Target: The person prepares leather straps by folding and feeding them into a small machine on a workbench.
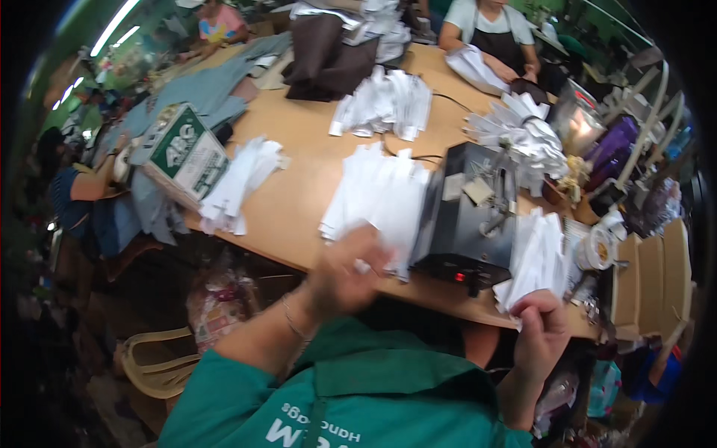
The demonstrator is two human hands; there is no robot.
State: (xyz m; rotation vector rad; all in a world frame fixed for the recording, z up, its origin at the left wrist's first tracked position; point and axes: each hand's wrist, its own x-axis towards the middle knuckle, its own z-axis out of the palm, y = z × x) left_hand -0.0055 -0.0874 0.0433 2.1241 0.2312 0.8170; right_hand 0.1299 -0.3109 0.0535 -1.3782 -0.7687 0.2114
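My left hand (353,269), blurred, is at the near end of a stack of white strips (375,196), left of a black machine (470,207) with a red light on its front. Its fingers are curled, with a small white bit by them; whether it grips a strip cannot be told. My right hand (540,319) pinches the near end of a white strip, thumb against forefinger, at a second pile of white strips (538,257) right of the machine. Small square pieces and a metal part lie on the machine's top.
More white strips (386,103) lie farther back, and others (241,179) beside a green and white box (185,154). Dark brown fabric (330,56) is at the back. A white tub (598,249) and cardboard box (650,280) stand right. Co-workers are around the wooden table (280,213).
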